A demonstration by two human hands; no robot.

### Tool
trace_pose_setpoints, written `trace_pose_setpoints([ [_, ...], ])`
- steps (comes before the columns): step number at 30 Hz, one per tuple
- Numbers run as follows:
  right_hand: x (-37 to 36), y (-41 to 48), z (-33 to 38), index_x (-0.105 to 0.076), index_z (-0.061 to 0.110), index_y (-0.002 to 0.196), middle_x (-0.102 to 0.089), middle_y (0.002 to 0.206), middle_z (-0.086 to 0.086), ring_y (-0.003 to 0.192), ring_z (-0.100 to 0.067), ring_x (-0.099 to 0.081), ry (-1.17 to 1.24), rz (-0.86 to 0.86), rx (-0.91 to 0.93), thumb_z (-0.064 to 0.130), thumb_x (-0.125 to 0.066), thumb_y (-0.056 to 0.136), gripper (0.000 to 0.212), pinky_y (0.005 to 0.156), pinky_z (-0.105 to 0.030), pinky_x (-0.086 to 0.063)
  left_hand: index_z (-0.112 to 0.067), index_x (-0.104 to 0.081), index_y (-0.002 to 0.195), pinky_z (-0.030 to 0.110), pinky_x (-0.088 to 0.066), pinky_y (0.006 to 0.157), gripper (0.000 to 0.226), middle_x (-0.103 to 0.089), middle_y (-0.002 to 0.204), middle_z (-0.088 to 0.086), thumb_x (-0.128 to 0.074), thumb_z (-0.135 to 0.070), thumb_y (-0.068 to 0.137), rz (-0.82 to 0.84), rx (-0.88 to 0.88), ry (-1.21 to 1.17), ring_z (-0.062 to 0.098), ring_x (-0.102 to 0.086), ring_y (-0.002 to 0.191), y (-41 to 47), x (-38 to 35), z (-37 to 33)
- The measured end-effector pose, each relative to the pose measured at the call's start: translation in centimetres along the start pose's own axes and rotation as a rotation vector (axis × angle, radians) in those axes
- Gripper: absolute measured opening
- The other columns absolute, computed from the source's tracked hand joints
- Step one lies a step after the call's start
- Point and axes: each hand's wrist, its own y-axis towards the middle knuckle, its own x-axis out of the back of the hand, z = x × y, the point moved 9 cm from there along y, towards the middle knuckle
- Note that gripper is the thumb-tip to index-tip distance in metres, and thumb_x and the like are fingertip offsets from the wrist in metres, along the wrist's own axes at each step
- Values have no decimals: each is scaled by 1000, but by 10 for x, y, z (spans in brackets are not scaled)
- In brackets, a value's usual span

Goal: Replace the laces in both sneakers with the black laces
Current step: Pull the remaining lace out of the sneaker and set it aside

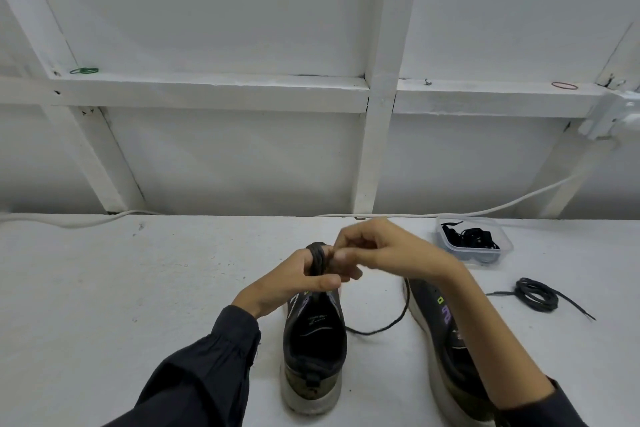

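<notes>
Currently both hands are raised over the toe end of the left sneaker (313, 347), which stands heel-near on the table (138, 288).

- My left hand (294, 282) is closed on a dark lace (317, 260) that is wound in several turns round its fingers, with the thumb pressed across below the turns. Judgement: the fingers serve as a spool so the lace stays neat.
- My right hand (377, 250) has its fingers curled and its fingertips pinched at the right side of the bundle. It seems to hold the lace's free part to feed a turn. Motion blur hides the exact pinch.
- The right sneaker (440, 319) lies just right of the left one, also heel-near.
- A loose strand (384, 325) curves across the table between the two sneakers.
- A coiled lace (535, 295) rests further right, apart from the sneakers.
- The black laces (472, 237) sit in a clear tub (506, 248) at far right, within reach. Judgement: this is the supply.

Not resolved:
- My hands cover the left sneaker's eyelets, so I cannot say whether it is unlaced.
- My right forearm crosses the right sneaker and hides its lacing. The frame's lower edge cuts off its heel.
- I cannot trace either end of the loose strand.
- I cannot tell whether the wound lace is old or new, since every lace looks dark.
</notes>
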Motion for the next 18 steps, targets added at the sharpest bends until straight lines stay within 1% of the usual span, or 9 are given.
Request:
trace_pose_setpoints([
  [3, 20, 15, 0, -70, 16, 84, -60, 62, 16, 59, 0, -48, -39, -120, 29, 17, -62, 95, 14, 61, -14, -37, -5, -59, 118, 35, -46, 102, 46, -69, 116, 13, -69, -28, 79, 63, 10, 26, 27, -62, 117, 0, -11, 0],
  [6, 21, 29, -14, -71, 19, 79, -66, 70, 8, 67, -7, -55, 8, -228, 37, 19, -67, 92, 13, 67, -27, -45, -6, -60, 116, 39, -46, 104, 42, -69, 114, 13, -68, -27, 80, 95, -14, 31, 28, -62, 115, 0, -17, -6],
  [9, 1, 31, -34, -71, 12, 79, -69, 73, -4, 71, -14, -61, 99, -258, 7, 26, -66, 89, 18, 70, -36, -51, -3, -59, 116, 39, -46, 104, 42, -68, 113, 18, -70, -25, 81, 81, -42, 0, 30, -62, 114, 0, -13, -11],
  [10, -7, 29, -40, -69, 8, 78, -68, 72, -10, 69, -14, -59, 126, -268, -15, 32, -64, 85, 25, 68, -35, -50, -3, -60, 115, 41, -45, 104, 43, -67, 112, 19, -72, -28, 82, 80, -55, -13, 31, -61, 113, 0, -11, -13],
  [11, -14, 27, -49, -67, 5, 76, -65, 67, -11, 66, -10, -56, 141, -274, -40, 35, -60, 78, 31, 64, -31, -47, -4, -60, 114, 44, -45, 104, 46, -67, 111, 20, -75, -33, 82, 82, -67, -26, 33, -61, 112, -1, -10, -14],
  [12, -22, 24, -55, -66, 5, 74, -62, 61, -5, 60, -5, -53, 124, -271, -69, 34, -58, 74, 30, 59, -26, -43, -5, -61, 114, 45, -46, 103, 48, -67, 110, 20, -76, -37, 81, 85, -75, -41, 34, -62, 110, -2, -8, -16],
  [14, -39, 15, -65, -69, 10, 80, -61, 60, 7, 54, 3, -50, 82, -204, -120, 26, -59, 81, 19, 57, -19, -40, -5, -61, 114, 46, -46, 102, 53, -66, 110, 19, -76, -43, 79, 71, -89, -89, 36, -61, 109, -3, -4, -19],
  [16, -58, 5, -66, -70, 19, 88, -64, 66, 12, 59, 4, -53, 110, -93, -133, 22, -63, 93, 9, 59, -15, -41, -3, -60, 117, 43, -47, 101, 59, -65, 113, 19, -74, -47, 79, 42, -109, -135, 36, -60, 112, -3, 2, -22],
  [18, -67, -5, -59, -74, 20, 90, -60, 66, 14, 63, 0, -51, 39, -5, -99, 29, -62, 95, 16, 63, -18, -41, -2, -59, 118, 39, -46, 101, 61, -65, 114, 20, -72, -49, 81, 20, -123, -141, 35, -60, 114, -3, 6, -25],
])
